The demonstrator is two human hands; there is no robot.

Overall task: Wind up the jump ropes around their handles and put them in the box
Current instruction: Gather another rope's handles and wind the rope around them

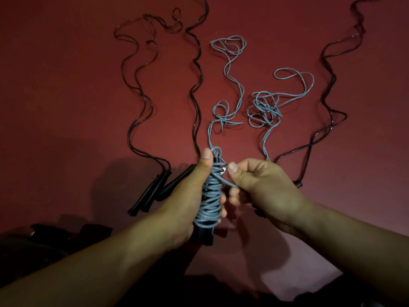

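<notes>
Left hand (188, 191) grips handles (204, 234) under grey coils (209, 196); right hand (261, 185) pinches rope (228, 183) beside coils; keep tension, lay turns tight above thumb

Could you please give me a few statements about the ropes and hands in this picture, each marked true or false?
1. The left hand grips handles already wrapped in grey rope. True.
2. The right hand rests flat on the floor. False: it is raised and pinches a strand of the grey rope beside the bundle.
3. All of the grey rope is wound up. False: loose grey loops lie on the red floor.
4. Black ropes lie unwound on the floor. True.
5. A pair of black handles lies left of the left hand. True.
</notes>
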